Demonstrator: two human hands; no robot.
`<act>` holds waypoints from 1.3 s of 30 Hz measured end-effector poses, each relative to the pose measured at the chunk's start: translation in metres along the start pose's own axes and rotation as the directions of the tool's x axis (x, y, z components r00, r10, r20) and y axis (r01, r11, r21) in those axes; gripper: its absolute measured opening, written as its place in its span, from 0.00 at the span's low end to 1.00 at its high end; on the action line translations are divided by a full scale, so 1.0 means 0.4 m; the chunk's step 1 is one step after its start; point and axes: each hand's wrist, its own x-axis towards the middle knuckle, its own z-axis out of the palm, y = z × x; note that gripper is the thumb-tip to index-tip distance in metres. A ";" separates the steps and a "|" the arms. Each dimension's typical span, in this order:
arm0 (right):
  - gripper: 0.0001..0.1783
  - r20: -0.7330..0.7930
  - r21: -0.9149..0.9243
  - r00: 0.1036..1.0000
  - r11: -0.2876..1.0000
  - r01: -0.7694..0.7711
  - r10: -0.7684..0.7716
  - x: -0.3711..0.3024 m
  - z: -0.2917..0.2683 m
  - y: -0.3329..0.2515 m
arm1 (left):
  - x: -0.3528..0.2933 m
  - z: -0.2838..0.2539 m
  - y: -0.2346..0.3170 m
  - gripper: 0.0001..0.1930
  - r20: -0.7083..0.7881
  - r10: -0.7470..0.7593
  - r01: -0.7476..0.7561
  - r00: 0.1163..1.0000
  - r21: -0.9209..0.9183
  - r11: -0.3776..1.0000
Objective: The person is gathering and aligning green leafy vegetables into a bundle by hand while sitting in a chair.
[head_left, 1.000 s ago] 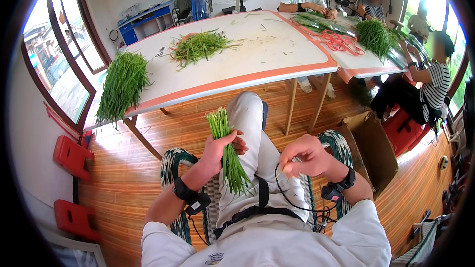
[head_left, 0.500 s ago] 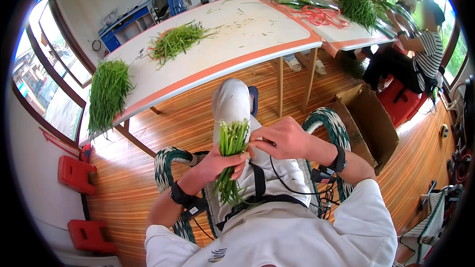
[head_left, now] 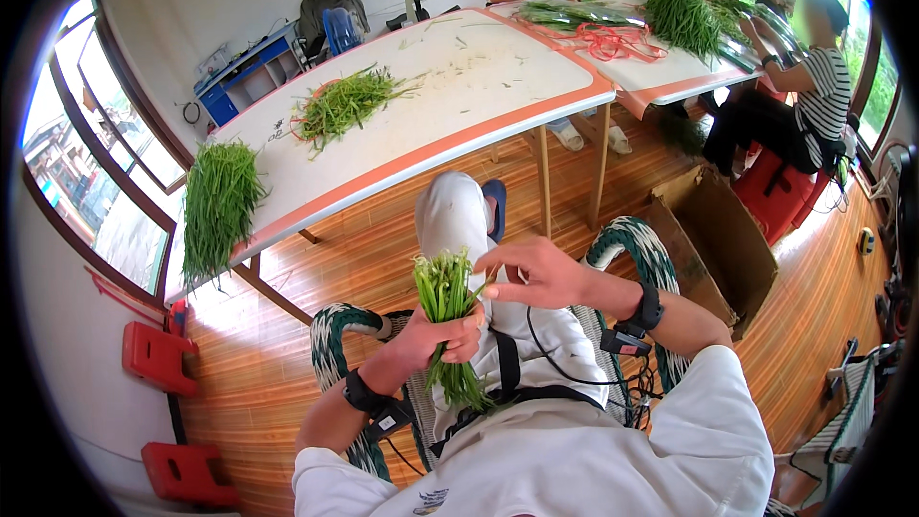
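My left hand [head_left: 442, 337] is wrapped round the middle of a bunch of chives [head_left: 443, 287], held over my lap. Pale cut ends of the bunch point up and away from me, and the green leaves hang below the fist. At the upper right side of the bunch, my right hand [head_left: 538, 273] is bent with thumb and forefinger pinched on what looks like a thin chive stalk. Its other fingers are curled and partly hidden. Both wrists wear black bands.
Ahead stands a white table [head_left: 459, 86] with a chive pile [head_left: 222, 206] at its left end and a loose green heap [head_left: 345, 107]. People sit at a second table with greens [head_left: 682, 19] and red ribbon [head_left: 613, 41]. A cardboard box [head_left: 713, 249] and red stools [head_left: 158, 357] flank my chair.
My right hand has lifted slightly and its fingers have shifted at the side of the bunch. The left hand keeps its grip, the bunch now a little lower in view.
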 end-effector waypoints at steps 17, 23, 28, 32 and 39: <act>0.10 0.143 0.392 0.906 0.818 -0.422 0.399 0.001 -0.009 -0.025 | 0.012 0.005 -0.006 0.06 -0.081 0.034 -0.030 0.996 0.043 0.999; 0.06 0.198 0.460 0.940 0.821 -0.338 0.277 0.002 -0.029 -0.019 | 0.011 0.006 0.003 0.06 -0.135 0.111 -0.099 0.985 0.089 0.991; 0.06 0.092 0.347 0.974 0.910 -0.225 0.205 0.004 -0.035 -0.008 | 0.018 -0.007 0.000 0.07 -0.144 0.116 -0.091 0.983 0.170 0.981; 0.04 -0.142 0.059 0.990 0.998 -0.015 0.024 0.007 -0.056 -0.017 | 0.018 -0.010 0.009 0.07 -0.144 0.097 -0.056 0.985 0.264 0.963; 0.04 -0.593 -0.143 0.805 0.987 -0.079 -0.021 0.026 -0.089 0.019 | 0.015 -0.011 0.021 0.07 -0.225 0.103 -0.041 0.969 0.264 0.964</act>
